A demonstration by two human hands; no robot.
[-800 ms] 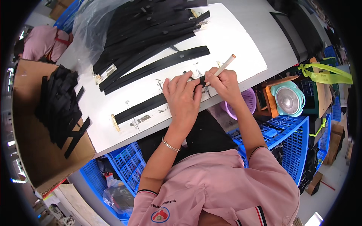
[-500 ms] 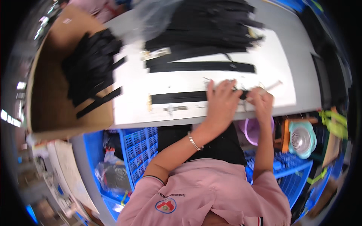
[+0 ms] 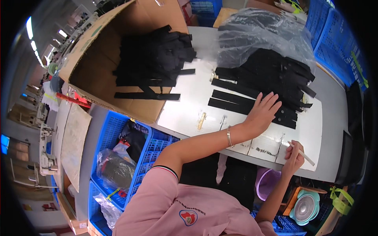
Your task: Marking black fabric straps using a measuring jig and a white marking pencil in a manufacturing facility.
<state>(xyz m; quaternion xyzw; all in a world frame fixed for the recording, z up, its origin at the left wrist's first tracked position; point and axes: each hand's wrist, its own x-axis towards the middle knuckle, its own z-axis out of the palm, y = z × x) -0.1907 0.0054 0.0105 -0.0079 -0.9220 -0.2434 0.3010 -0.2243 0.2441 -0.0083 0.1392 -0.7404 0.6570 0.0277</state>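
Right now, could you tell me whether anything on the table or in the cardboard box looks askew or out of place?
The black strips in the cardboard box lie in a loose heap, and a few strips stick out crosswise toward its open side. The left hand rests on the flat strips on the white table; the right hand holds a pale stick. Nothing looks spilled or damaged.

Left hand [image 3: 263,112] stretched forward, fingers spread flat; right hand [image 3: 293,154] curled closed near the body.

At ten o'clock I see a cardboard box [image 3: 90,63], blue crates [image 3: 118,145] at seven, a small fan [image 3: 306,208] at five.
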